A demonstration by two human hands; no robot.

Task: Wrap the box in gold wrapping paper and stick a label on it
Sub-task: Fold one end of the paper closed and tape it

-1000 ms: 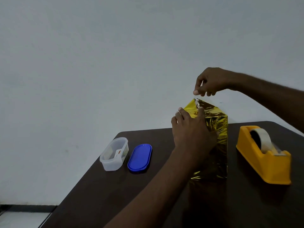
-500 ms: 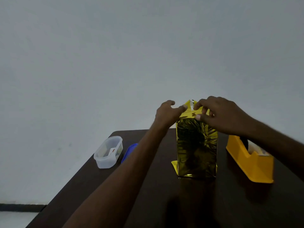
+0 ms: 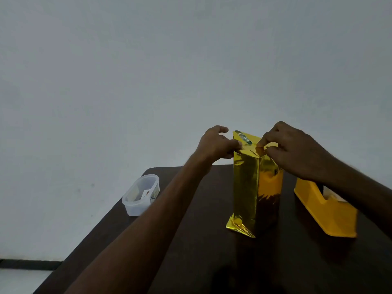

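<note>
A tall box wrapped in shiny gold paper [image 3: 252,187] stands upright near the middle of the dark table [image 3: 201,262]. A folded paper flap sticks out at its bottom left corner. At the top, a triangular gold flap with a strip of clear tape stands up. My left hand [image 3: 214,145] grips the top left edge of the paper, thumb against the flap. My right hand [image 3: 294,149] pinches the paper fold at the top of the box with thumb and forefinger.
A yellow tape dispenser [image 3: 326,213] sits right of the box, partly behind my right forearm. A clear plastic container [image 3: 140,195] with small items stands at the table's left edge. A pale wall lies behind the table.
The box has turned so a corner edge faces me. Both hands stay at its top; my right hand's fingers now pinch the fold. The blue lid is hidden behind my left arm.
</note>
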